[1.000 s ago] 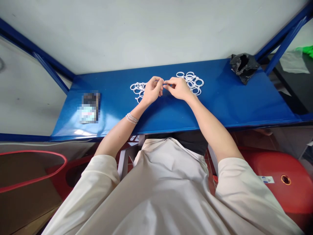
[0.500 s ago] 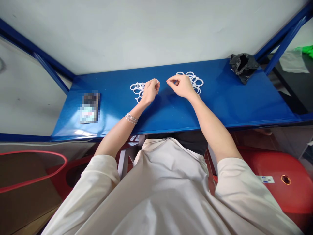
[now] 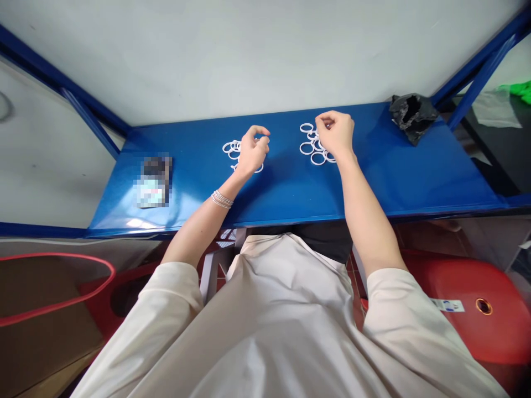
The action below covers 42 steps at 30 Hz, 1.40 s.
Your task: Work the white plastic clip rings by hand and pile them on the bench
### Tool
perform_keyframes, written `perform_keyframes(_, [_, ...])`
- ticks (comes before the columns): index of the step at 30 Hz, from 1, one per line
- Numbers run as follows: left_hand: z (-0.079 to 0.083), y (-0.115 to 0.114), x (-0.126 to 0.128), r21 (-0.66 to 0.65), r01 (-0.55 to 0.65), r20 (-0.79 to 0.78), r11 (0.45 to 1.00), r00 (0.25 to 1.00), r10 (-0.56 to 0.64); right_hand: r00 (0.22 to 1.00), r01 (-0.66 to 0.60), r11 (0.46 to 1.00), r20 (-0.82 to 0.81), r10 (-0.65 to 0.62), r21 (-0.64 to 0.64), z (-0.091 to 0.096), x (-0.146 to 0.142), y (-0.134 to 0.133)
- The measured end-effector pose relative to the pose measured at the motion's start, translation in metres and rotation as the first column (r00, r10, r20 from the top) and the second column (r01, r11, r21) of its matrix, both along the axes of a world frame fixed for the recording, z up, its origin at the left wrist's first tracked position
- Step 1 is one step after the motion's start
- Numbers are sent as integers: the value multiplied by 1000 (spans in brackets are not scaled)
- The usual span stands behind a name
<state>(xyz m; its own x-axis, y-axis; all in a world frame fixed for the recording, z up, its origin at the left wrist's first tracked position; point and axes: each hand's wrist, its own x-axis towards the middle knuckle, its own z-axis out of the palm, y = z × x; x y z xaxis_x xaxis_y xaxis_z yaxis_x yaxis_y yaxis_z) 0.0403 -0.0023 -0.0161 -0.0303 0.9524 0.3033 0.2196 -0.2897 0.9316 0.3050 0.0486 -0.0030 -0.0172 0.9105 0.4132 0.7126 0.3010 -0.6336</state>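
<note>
- A red cord [image 3: 53, 260] loops over a brown cardboard box [image 3: 41, 326], down on the floor below the bench.
- A blurred, pixelated packet [image 3: 153, 182] lies flat on the blue metal bench [image 3: 286, 190], near its left end, well apart from the hands.
- Silver bangles [image 3: 222, 199] circle the left wrist, and a cream sleeve [image 3: 174, 287] covers the arm above the elbow.
- The left hand [image 3: 251, 153] hangs over the right side of the left pile of white plastic rings [image 3: 233, 148], fingers curled, thumb and forefinger apart in a loose, open grip. Nothing shows pinched in it, though one ring sits just under the heel of the palm.
- The right hand [image 3: 336, 132] is over the upper part of the right pile of white plastic rings [image 3: 314, 146], its fingers [image 3: 322, 119] bunched and pointing down, tips together. Whether a ring is held there is hidden behind the fingers.
- A crumpled black plastic bag [image 3: 412, 118] sits at the bench's far right, near the back edge.
- A red plastic stool [image 3: 460, 326] stands below, right of the person — a round hole in its top.
</note>
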Motion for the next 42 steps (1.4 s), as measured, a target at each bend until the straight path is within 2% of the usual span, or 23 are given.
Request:
perform_keyframes(2, [-4, 1, -3, 71, -65, -136, 995, 988, 74, 997, -16, 998, 71, 20, -58, -3, 3, 1])
perform_keyframes(4, [-7, 3, -8, 130, -120, -286, 984, 946, 153, 986, -40, 992, 156, 59, -121, -8, 4, 2])
perform_keyframes(9, [-9, 9, -20, 219, -226, -563, 949, 765, 312, 958, -84, 986, 261, 121, -147, -32, 6, 12])
perform_keyframes(13, [-10, 5, -22, 245, -288, -642, 926, 667, 377, 956, -87, 988, 268, 119, -128, -43, 8, 19])
perform_keyframes(18, [-14, -2, -20, 291, -285, -667, 913, 623, 408, 968, -117, 990, 214, 133, -83, -31, 0, 11])
perform_keyframes(20, [-14, -2, -20, 320, -272, -651, 908, 633, 419, 975, -151, 985, 153, 162, -81, -23, -7, 4])
perform_keyframes(23, [-12, 0, -16, 335, -203, -612, 920, 696, 376, 969, -245, 966, 24, 247, -81, -12, -19, -9])
perform_keyframes(26, [-8, -1, -8, 289, -40, -614, 957, 758, 217, 939, -340, 938, -81, 335, -68, -7, -34, -20])
perform_keyframes(28, [-5, -4, -2, 245, 70, -628, 967, 771, 103, 918, -386, 921, -127, 376, -60, -6, -43, -25])
perform_keyframes(30, [-3, -8, 4, 203, 128, -638, 971, 769, 33, 900, -419, 906, -157, 406, -56, -7, -49, -27])
perform_keyframes(34, [3, -12, 8, 147, 120, -627, 982, 779, -1, 889, -440, 895, -177, 422, -76, -8, -54, -30])
perform_keyframes(37, [8, -14, 9, 133, 96, -549, 986, 836, -7, 889, -443, 885, -196, 413, -145, -7, -56, -33])
perform_keyframes(42, [14, -15, 10, 47, 75, -336, 996, 940, -55, 827, -508, 812, -427, 366, -287, 2, -62, -39])
